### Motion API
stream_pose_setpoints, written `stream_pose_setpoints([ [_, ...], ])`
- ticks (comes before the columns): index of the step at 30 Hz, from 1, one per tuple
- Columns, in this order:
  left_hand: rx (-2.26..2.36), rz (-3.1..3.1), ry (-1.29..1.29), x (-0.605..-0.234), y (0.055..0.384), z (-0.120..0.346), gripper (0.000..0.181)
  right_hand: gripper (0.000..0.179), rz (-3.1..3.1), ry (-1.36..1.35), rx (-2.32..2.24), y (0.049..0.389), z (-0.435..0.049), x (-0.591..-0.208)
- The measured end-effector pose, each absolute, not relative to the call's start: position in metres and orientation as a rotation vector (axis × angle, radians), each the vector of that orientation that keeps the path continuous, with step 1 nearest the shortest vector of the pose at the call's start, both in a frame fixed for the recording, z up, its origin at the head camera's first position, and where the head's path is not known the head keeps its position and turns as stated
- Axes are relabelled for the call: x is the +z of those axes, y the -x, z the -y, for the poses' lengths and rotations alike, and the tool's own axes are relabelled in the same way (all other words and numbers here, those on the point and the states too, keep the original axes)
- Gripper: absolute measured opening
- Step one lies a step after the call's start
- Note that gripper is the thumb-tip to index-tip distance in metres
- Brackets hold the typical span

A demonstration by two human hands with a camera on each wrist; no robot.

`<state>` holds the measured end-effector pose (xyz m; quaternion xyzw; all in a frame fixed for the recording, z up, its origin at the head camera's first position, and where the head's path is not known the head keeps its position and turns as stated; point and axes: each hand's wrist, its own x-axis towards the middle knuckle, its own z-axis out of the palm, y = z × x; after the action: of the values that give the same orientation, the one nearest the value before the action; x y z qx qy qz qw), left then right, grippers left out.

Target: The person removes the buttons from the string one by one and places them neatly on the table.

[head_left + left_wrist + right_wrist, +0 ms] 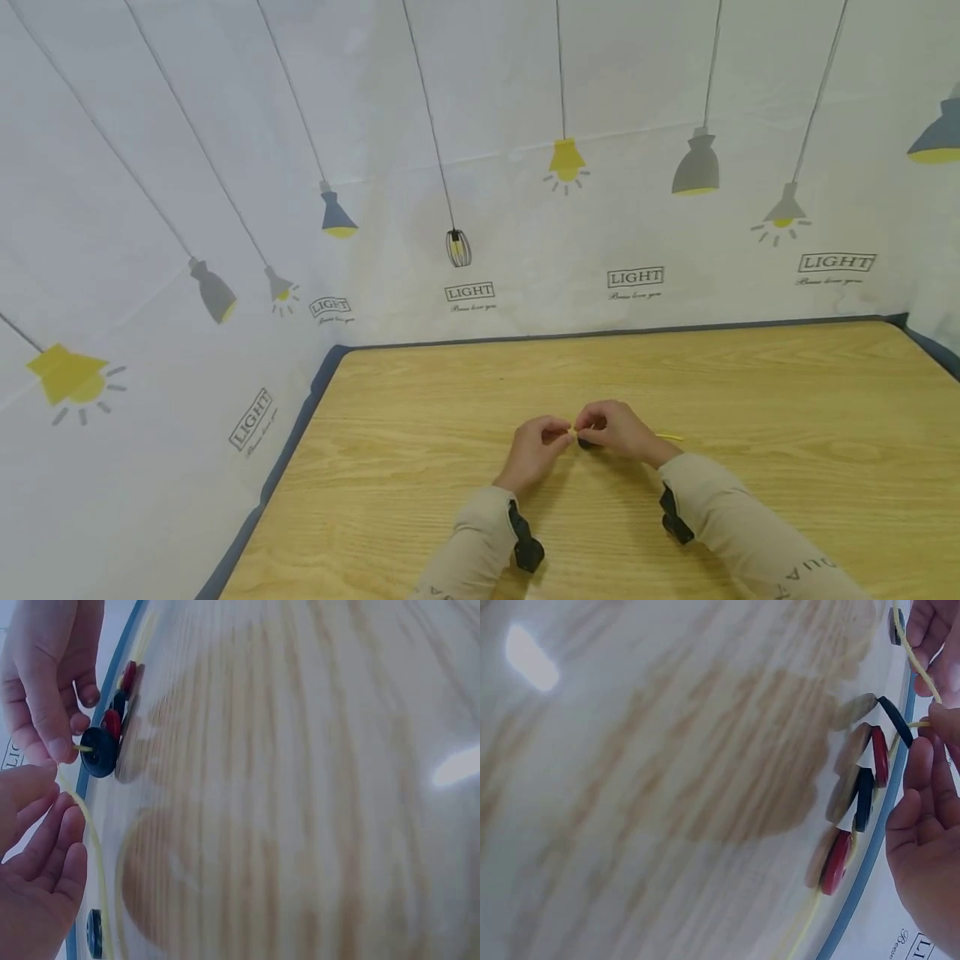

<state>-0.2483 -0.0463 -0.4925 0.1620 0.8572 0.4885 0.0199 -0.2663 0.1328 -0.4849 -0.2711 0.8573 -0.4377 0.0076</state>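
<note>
My left hand (534, 450) and right hand (618, 431) meet fingertip to fingertip above the table. Between them runs a yellow cord (96, 847), pinched by thumb and fingers of each hand. Beside the right fingertips a black button (98, 752) hangs on the cord, tilted. Farther along it, the right wrist view shows a red button (880, 756), another dark one (864, 799) and another red one (836, 862), threaded in a row. Under the left hand, a separate dark button (94, 934) lies by the cord. The cord's exact tip is hidden by fingers.
A wood-grain table (405, 500) with a blue edge (296, 425) stands against a white wall covering (517, 225) printed with lamps. A yellow cord end (670, 437) shows right of the right wrist. Black camera mounts (527, 542) sit on both wrists.
</note>
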Motion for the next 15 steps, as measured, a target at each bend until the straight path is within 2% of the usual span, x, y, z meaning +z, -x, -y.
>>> stream_pose_setpoints([
  [5,1.506,-2.705,-0.497,-0.4927,0.2475,0.0405,0.013,0.002,-2.676,0.84,-1.379,0.2664,-0.1316,-0.4846],
  [15,1.513,-2.745,-0.532,-0.4945,0.2469,0.036,0.01,0.004,-2.704,0.821,-1.36,0.2654,-0.133,-0.4832],
])
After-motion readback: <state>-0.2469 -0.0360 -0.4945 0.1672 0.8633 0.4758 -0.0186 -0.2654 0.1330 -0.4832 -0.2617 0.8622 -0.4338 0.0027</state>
